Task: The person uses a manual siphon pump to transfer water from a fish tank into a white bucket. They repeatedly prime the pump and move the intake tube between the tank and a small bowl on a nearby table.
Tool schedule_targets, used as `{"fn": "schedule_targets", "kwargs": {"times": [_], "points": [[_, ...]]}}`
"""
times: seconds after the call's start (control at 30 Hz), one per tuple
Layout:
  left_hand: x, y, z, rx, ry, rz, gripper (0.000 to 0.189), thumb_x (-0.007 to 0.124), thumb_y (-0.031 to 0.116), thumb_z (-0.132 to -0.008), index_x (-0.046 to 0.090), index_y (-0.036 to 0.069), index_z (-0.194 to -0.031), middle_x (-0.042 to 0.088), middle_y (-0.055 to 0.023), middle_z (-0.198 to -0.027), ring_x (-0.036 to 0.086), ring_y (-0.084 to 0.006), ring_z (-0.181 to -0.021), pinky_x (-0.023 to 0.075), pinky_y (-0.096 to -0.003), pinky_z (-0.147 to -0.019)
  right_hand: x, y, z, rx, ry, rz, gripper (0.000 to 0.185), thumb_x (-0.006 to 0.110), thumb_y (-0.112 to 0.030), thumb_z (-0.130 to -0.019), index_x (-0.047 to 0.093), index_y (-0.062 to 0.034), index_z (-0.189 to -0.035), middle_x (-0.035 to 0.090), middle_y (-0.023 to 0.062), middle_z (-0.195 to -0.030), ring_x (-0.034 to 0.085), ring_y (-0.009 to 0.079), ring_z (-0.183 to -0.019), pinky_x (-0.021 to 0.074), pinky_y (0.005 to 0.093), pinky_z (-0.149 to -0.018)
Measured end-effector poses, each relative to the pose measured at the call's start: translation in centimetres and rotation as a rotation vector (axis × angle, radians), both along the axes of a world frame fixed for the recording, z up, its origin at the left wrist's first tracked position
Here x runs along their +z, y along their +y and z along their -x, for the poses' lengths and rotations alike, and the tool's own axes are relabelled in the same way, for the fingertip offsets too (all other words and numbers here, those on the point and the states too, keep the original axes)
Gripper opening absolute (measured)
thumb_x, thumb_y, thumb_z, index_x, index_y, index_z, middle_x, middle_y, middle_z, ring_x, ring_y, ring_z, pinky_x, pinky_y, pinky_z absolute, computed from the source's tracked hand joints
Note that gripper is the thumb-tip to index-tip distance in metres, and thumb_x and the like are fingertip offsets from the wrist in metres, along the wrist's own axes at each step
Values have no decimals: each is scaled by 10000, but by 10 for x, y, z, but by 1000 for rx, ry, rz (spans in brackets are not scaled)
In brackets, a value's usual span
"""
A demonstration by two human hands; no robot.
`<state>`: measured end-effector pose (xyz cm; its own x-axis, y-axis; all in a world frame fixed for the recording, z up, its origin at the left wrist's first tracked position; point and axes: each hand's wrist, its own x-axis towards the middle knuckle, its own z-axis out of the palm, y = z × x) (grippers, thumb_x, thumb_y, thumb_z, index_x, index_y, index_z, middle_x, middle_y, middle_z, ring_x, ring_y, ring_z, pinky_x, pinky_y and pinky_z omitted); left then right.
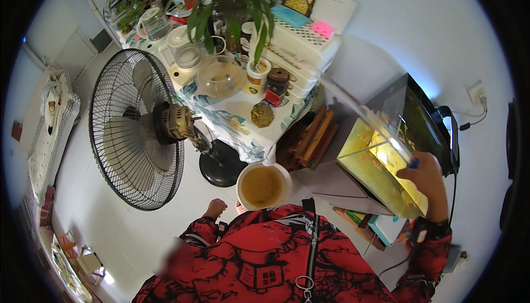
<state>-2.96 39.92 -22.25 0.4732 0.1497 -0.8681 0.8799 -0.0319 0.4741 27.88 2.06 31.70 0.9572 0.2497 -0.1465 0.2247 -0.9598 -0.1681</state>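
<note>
My right hand (426, 178) grips the blue-tipped end of a long clear tube (364, 114). The tube slants up and left over the fish tank (356, 149), its far end blurred. Inside the lit tank are yellowish water and several small orange fish (372, 160). A round white bucket (243, 178) of brownish water (261, 185) stands on the floor before my body. Just left of the bucket, my left hand (216, 208) has its fingers curled, with nothing visible in it.
A black-caged electric fan (136, 137) with exposed motor stands left on a round base (221, 170). The cloth-covered table (232, 116) bears jars, kettles, a plant (232, 9) and white drawers (302, 54). Wooden pieces (316, 137) stand beside the tank. A cable runs to the wall socket (478, 93).
</note>
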Motion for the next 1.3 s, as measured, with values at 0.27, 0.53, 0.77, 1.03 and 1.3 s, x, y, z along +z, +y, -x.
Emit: {"fn": "schedule_targets", "kwargs": {"times": [0.27,0.53,0.77,1.03,1.3], "points": [[-38,24,53,-102,33,6,123,566,193,-811,563,81,-760,537,-12,-681,474,-139,-539,425,-323,-447,-100,156,-45,229,73,60,436,713,-412,-538,656,-30,-740,621,179,-736,607,353,-732,472,409,-650],[-24,24,81,-47,77,-85,179,492,150,-852,639,63,-801,611,-17,-656,571,-133,-482,473,-306,-403,-146,247,-88,183,24,315,418,720,-334,-552,680,-46,-853,668,133,-837,644,306,-812,502,392,-696],[-25,25,101,150,15,5,157,509,97,-835,649,66,-901,619,-16,-719,572,-134,-498,475,-303,-403,-148,297,-95,231,-107,427,337,685,-263,-628,687,-75,-908,676,111,-910,652,276,-861,520,367,-703],[-55,26,119,39,-210,-98,112,552,102,-812,632,46,-868,612,-23,-709,567,-152,-494,471,-315,-401,-132,326,-87,354,-174,525,245,544,-177,-785,684,-111,-974,670,99,-985,645,258,-929,516,360,-748],[-25,26,103,303,25,38,113,563,129,-812,632,43,-836,593,-36,-689,543,-160,-484,466,-346,-403,-126,333,-89,371,-213,559,223,551,-174,-783,698,-116,-941,676,82,-963,648,255,-915,520,358,-728]]}}
